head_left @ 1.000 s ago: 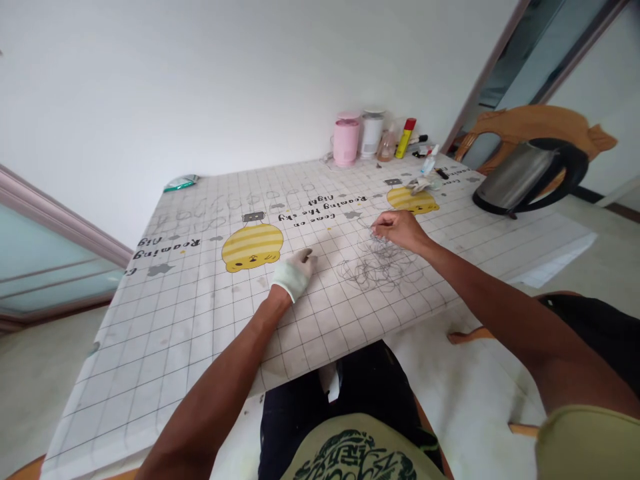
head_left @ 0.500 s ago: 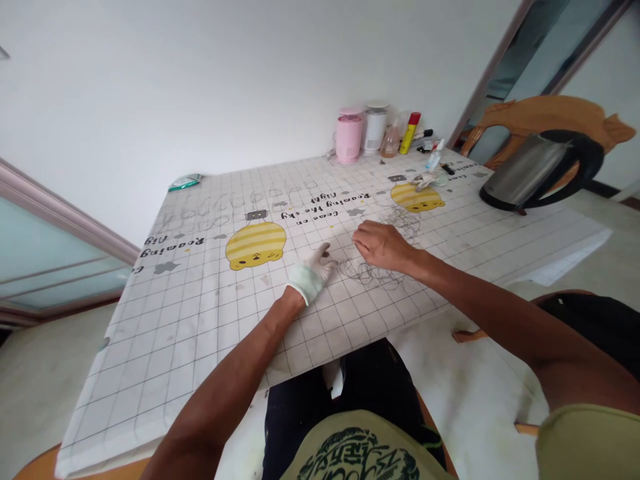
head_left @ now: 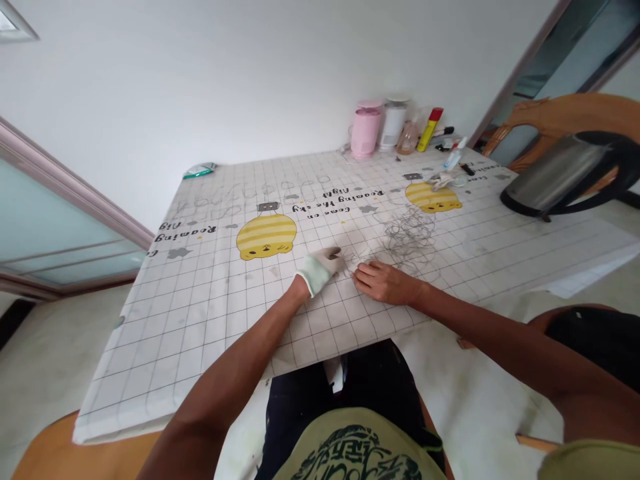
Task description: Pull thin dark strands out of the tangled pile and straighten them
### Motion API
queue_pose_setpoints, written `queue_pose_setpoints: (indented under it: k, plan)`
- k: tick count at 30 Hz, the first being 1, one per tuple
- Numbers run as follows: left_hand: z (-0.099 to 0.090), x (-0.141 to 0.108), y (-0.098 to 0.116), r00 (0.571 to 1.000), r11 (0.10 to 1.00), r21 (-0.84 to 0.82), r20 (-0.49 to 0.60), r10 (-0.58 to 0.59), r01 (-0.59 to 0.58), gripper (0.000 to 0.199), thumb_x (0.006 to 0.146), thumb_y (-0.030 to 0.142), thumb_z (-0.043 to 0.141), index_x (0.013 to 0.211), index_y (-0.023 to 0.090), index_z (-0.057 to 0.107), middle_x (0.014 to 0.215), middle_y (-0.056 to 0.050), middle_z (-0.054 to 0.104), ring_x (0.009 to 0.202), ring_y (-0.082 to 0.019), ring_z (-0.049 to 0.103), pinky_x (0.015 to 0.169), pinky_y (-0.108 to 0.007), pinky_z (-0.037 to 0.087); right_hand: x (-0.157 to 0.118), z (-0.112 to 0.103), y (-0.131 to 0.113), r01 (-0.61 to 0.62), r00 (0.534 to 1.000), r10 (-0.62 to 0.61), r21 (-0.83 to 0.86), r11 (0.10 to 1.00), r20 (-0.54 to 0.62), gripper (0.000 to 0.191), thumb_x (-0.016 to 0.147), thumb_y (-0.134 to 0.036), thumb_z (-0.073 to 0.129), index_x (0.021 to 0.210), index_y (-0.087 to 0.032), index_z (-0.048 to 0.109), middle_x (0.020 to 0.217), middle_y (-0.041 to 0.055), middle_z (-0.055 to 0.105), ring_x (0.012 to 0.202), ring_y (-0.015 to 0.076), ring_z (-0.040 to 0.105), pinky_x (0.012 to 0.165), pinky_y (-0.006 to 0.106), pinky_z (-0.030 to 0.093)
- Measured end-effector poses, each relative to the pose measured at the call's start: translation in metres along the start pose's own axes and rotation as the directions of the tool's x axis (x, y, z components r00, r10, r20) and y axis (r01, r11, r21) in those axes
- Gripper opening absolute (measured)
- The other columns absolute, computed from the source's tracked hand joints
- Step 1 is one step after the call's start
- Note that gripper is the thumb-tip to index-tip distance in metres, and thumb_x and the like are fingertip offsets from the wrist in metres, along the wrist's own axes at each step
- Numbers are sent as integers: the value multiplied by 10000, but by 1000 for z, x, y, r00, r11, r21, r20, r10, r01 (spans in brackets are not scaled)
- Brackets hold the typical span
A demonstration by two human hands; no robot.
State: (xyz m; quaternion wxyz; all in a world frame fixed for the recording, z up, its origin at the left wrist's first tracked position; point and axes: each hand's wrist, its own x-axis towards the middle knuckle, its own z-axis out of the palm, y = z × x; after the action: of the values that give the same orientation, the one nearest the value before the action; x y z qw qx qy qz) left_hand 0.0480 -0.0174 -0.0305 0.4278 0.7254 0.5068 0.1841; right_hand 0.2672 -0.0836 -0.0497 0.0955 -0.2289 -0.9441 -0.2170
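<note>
1. The left hand (head_left: pixel 320 270), gloved, rests on the tablecloth (head_left: pixel 200 327) with its fingers partly bent; I cannot tell whether they grip a strand. A slick or bulky glove could let a fine strand slip.
2. Between the two sets of fingertips lie thin loose strands (head_left: pixel 351 259). A quick pull there could tighten loops into a knot.
3. The bare right hand (head_left: pixel 383 283) has its fingers curled together, low on the cloth; whether anything is pinched is hidden.
4. The wiry tangle (head_left: pixel 410 233) lies just beyond and to the right of the right fingers; its crossed loops could snag and drag along together. It has no clear pointing end; its longer spread slants from the fingers toward the far right.
</note>
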Motion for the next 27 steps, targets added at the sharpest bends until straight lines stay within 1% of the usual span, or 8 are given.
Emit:
queue_pose_setpoints:
  k: [2, 5, 9, 13, 16, 20, 24, 27]
  plan:
    - [8, 4, -4, 999, 985, 163, 6, 50, -50, 514, 931, 255, 574, 1433, 170, 648, 1171, -67, 788, 1064, -226, 721, 947, -284, 543, -1, 3, 0, -66, 997, 69, 77, 995, -26, 304, 1030, -41, 422, 1081, -153, 700, 946, 114, 686, 957, 253, 591, 762, 384, 480]
    - [18, 8, -8, 997, 940, 331, 32, 76, -82, 529, 921, 247, 593, 1447, 210, 634, 1259, -66, 763, 1187, -249, 689, 1040, -309, 507, -1, 2, -3, -226, 967, 248, 240, 944, -61, 281, 1032, -85, 442, 1079, -164, 708, 971, 119, 701, 955, 255, 602, 781, 389, 518]
    - [22, 8, -12, 992, 922, 367, 37, 117, -122, 549, 914, 223, 593, 1463, 218, 618, 1291, -57, 748, 1217, -234, 674, 1068, -293, 489, -3, -9, -8, -402, 877, 474, 424, 811, -75, 198, 1020, -190, 535, 1112, -199, 709, 1012, 106, 713, 960, 253, 631, 828, 397, 548]
    - [20, 7, -12, 989, 913, 379, 39, 146, -150, 543, 900, 192, 590, 1441, 189, 633, 1280, -71, 746, 1203, -234, 674, 1056, -283, 495, -2, -23, 5, -529, 807, 586, 357, 769, -66, 224, 1007, -184, 533, 1143, -187, 711, 1081, 135, 703, 1022, 292, 615, 900, 443, 527]
    - [19, 7, -11, 989, 912, 382, 45, 144, -150, 515, 896, 186, 602, 1407, 224, 653, 1276, -53, 743, 1213, -229, 667, 1071, -283, 487, -2, -23, 29, -546, 826, 562, 296, 784, 34, 200, 963, -207, 599, 1114, -162, 722, 1208, 181, 664, 1135, 349, 560, 979, 509, 497]
    - [17, 7, -8, 989, 909, 390, 52, 136, -145, 484, 891, 177, 606, 1369, 214, 675, 1267, -59, 743, 1206, -231, 667, 1063, -284, 493, -7, -9, 54, -495, 868, 474, 344, 798, 150, 129, 934, -242, 662, 997, -162, 741, 1249, 182, 642, 1181, 346, 546, 1012, 511, 489]
    - [18, 5, -7, 990, 916, 376, 49, 132, -141, 527, 901, 176, 590, 1424, 208, 641, 1263, -68, 748, 1204, -234, 672, 1063, -288, 496, -11, -2, 62, -432, 901, 407, 381, 817, 148, 200, 985, -197, 586, 870, -178, 748, 1186, 157, 678, 1121, 308, 580, 954, 475, 495]
    - [19, 5, -10, 992, 925, 359, 44, 120, -128, 545, 905, 172, 578, 1446, 215, 625, 1262, -68, 751, 1194, -238, 678, 1054, -298, 501, -8, -9, 63, -371, 927, 365, 378, 848, 88, 245, 997, -170, 564, 836, -183, 748, 1128, 148, 703, 1078, 294, 591, 916, 467, 488]
